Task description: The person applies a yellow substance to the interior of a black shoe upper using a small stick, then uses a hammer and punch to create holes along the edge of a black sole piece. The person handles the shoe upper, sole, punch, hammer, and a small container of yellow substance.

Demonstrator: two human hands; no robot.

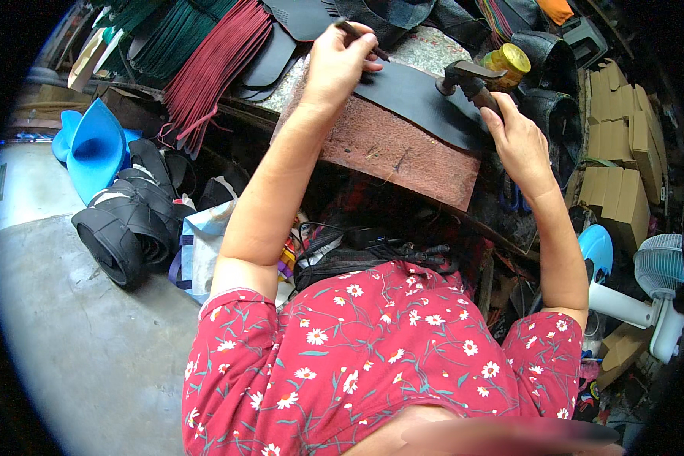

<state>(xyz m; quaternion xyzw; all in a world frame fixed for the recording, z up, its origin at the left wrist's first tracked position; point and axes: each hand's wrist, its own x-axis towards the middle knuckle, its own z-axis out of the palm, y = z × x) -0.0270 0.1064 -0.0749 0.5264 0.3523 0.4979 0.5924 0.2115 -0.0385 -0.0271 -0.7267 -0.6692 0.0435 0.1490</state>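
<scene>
My left hand [336, 64] is closed around a slim dark rod-like tool [379, 54], probably a punch. The lower tip of that tool is at the far left end of a black sole-shaped sheet [422, 102]. Under the sheet lies a reddish-brown board [399, 148]. In my right hand [520, 144] is a hammer [467, 74], gripped by its handle. Its dark metal head is over the sheet's right part; I cannot tell whether it touches. Apart from the two tools, neither hand holds anything.
Bundles of red cords [216, 72] and dark green cords [178, 45] hang at the far left. Beyond the board stands a yellow-lidded jar [509, 62]. Cardboard boxes [615, 197] and a fan [660, 266] line the right. Black shoe parts [121, 220] lie at left.
</scene>
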